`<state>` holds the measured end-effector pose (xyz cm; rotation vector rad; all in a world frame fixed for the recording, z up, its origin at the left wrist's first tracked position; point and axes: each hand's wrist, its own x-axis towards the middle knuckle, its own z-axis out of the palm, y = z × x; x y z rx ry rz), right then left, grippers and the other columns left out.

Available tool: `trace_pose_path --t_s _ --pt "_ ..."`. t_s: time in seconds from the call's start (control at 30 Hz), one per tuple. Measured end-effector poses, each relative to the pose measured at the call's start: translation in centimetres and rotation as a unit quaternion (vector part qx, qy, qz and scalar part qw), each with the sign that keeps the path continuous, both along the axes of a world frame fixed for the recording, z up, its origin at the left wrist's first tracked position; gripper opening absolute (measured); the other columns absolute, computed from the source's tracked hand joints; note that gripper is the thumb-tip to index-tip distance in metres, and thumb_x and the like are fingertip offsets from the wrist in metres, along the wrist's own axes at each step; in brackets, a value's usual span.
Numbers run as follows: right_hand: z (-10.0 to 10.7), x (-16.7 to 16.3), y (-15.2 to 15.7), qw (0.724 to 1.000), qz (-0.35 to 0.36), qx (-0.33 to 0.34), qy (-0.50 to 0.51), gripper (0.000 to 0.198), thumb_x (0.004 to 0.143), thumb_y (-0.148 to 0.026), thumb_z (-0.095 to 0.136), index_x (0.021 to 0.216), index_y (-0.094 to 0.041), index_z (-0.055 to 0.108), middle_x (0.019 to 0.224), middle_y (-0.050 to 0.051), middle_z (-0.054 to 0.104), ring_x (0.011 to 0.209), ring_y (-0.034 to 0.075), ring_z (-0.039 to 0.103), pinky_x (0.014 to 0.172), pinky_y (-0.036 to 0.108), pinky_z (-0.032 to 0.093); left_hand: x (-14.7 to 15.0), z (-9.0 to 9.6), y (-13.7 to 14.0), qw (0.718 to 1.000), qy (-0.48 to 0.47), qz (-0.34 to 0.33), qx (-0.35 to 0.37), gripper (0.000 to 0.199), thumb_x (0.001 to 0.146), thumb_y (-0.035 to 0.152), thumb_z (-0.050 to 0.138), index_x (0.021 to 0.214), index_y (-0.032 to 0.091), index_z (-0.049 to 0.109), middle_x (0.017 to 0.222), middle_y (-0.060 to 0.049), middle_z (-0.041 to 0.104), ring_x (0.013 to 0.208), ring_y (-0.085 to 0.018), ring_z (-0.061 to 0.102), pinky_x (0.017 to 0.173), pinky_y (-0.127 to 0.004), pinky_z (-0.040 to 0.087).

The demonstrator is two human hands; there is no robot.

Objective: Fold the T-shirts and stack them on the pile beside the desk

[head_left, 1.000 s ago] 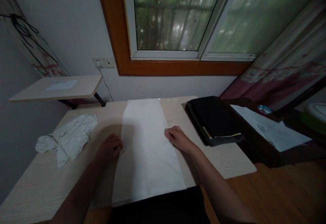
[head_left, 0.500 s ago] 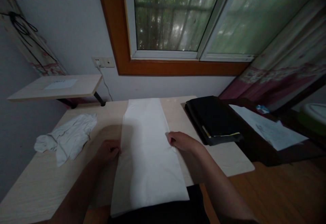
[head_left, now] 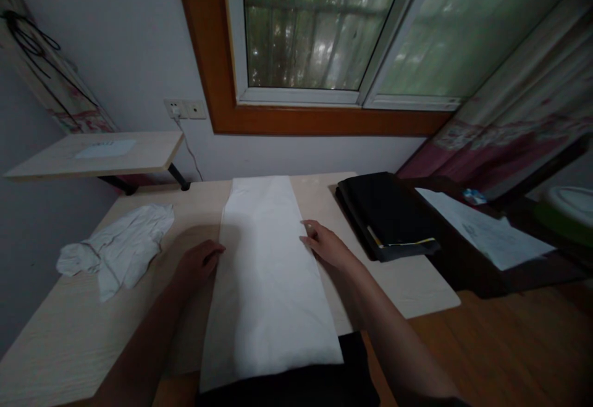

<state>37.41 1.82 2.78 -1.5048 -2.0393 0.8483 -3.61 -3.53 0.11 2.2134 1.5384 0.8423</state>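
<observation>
A long folded white cloth point(head_left: 266, 283) lies lengthwise over the table, its near end reaching the table's front edge by my dark clothing. At the cloth's left edge is my left hand point(head_left: 198, 266), fingers curled and closed at the fabric, with the fingertips just over the border. My right hand point(head_left: 327, 246) is at the opposite edge, thumb and forefinger apart, the tips touching or very close to the fabric. Its other fingers are partly hidden beneath the hand. The cloth looks mostly flat, with slight creases along the right side.
A crumpled white garment point(head_left: 123, 246) lies on the table's left part. Folded black clothes point(head_left: 389, 212) are stacked at the right. A raised shelf point(head_left: 97, 157) stands at the back left, beside a plugged-in cord. Papers point(head_left: 482, 228) rest on a dark surface farther right.
My right hand has let go of the cloth's edge, its fingers parting, and moved slightly farther up it. My left hand has also slid a little away from me along the left edge.
</observation>
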Motion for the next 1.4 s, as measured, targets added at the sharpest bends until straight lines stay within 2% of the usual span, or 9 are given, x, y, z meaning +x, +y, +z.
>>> trace_pose_path --t_s 0.17,0.43,0.6,0.87,1.03,1.13,1.2,1.3,1.4 --pt "-1.5 -0.5 0.8 0.999 -0.033 0.012 -0.021 0.048 0.088 -0.018 0.063 0.135 -0.027 0.056 0.086 0.0 0.066 0.078 0.018 0.062 0.074 0.028 0.046 0.1 0.0 -0.1 1.0 0.016 -0.012 -0.006 0.025 0.084 0.021 0.05 0.095 0.022 0.072 0.086 -0.003 0.074 0.081 -0.018 0.07 0.08 -0.031 0.055" --pt "-2.4 0.5 0.3 0.998 0.041 0.047 -0.004 0.034 0.09 -0.018 0.058 0.124 -0.022 0.057 0.098 0.003 0.065 0.088 0.019 0.061 0.083 0.031 0.047 -0.1 0.4 -0.4 0.999 0.027 -0.045 -0.009 0.02 0.079 0.019 0.046 0.068 0.021 0.063 0.066 0.0 0.065 0.063 -0.015 0.062 0.066 -0.026 0.047" --pt "-3.0 0.9 -0.1 0.998 0.04 0.056 0.0 0.023 0.091 -0.021 0.055 0.114 -0.021 0.057 0.1 0.005 0.065 0.089 0.019 0.06 0.083 0.033 0.047 0.2 0.3 -0.4 0.996 0.041 -0.076 -0.005 0.023 0.08 0.02 0.045 0.061 0.019 0.058 0.059 0.001 0.057 0.058 -0.014 0.056 0.062 -0.026 0.041" --pt "-1.0 1.4 -0.1 0.995 0.094 0.009 -0.042 0.02 0.085 -0.017 0.058 0.105 -0.022 0.057 0.088 0.001 0.064 0.077 0.017 0.057 0.073 0.029 0.042 0.8 0.2 -0.7 0.985 0.034 -0.164 -0.032 0.026 0.079 0.023 0.043 0.054 0.02 0.05 0.052 0.001 0.051 0.05 -0.012 0.049 0.056 -0.026 0.034" --pt "0.6 1.6 -0.4 0.987 0.127 -0.059 -0.08 0.021 0.08 -0.012 0.061 0.097 -0.023 0.058 0.085 -0.001 0.065 0.074 0.016 0.058 0.066 0.026 0.039 1.6 0.3 -0.9 0.973 0.068 -0.209 -0.068 0.024 0.078 0.022 0.046 0.055 0.02 0.053 0.052 0.001 0.054 0.05 -0.012 0.052 0.058 -0.026 0.037" --pt "1.2 1.6 -0.4 0.985 0.123 -0.083 -0.083 0.024 0.08 -0.012 0.064 0.101 -0.023 0.059 0.082 -0.002 0.066 0.072 0.016 0.059 0.065 0.025 0.039 1.5 0.5 -0.7 0.981 0.052 -0.181 -0.045 0.024 0.081 0.021 0.046 0.065 0.02 0.063 0.061 0.0 0.064 0.058 -0.014 0.06 0.064 -0.026 0.044" --pt "1.3 1.5 -0.2 0.988 0.119 -0.076 -0.067 0.023 0.084 -0.018 0.066 0.105 -0.022 0.059 0.081 -0.002 0.066 0.071 0.016 0.059 0.066 0.026 0.04 1.2 0.5 -0.5 0.991 0.041 -0.126 -0.004 0.024 0.084 0.02 0.046 0.077 0.021 0.069 0.073 -0.002 0.07 0.069 -0.016 0.065 0.07 -0.027 0.049" --pt "1.0 1.1 0.2 0.995 0.091 -0.016 -0.038 0.026 0.091 -0.031 0.064 0.115 -0.021 0.059 0.084 0.001 0.066 0.074 0.017 0.059 0.07 0.027 0.043 0.6 0.3 0.1 0.996 0.048 -0.036 0.072 0.023 0.089 0.022 0.049 0.087 0.021 0.072 0.086 -0.006 0.073 0.083 -0.02 0.066 0.081 -0.033 0.052" --pt "0.0 0.3 0.6 0.997 0.033 0.053 -0.041 0.034 0.093 -0.029 0.062 0.126 -0.02 0.058 0.099 0.006 0.066 0.085 0.019 0.061 0.079 0.03 0.045 0.5 0.2 0.5 0.993 0.062 -0.024 0.093 0.023 0.091 0.021 0.05 0.091 0.021 0.073 0.09 -0.006 0.074 0.09 -0.022 0.065 0.087 -0.037 0.051"
